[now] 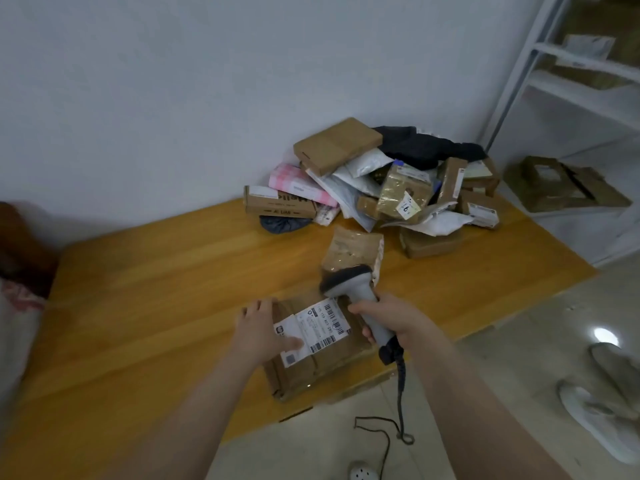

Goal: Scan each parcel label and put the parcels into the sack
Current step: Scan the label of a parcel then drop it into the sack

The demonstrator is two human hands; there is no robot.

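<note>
A brown cardboard parcel lies at the front edge of the wooden table, its white barcode label facing up. My left hand rests flat on the parcel's left side, thumb on the label. My right hand grips the handle of a grey barcode scanner, whose dark head hangs just above the label's far edge. A padded brown envelope lies right behind the scanner. A pile of parcels sits at the table's back right. The sack shows partly at the left edge.
The scanner's coiled cable hangs down to the tiled floor. White shoes lie on the floor at right. A white shelf rack with boxes stands beyond the table's right end, a taped box on its low shelf.
</note>
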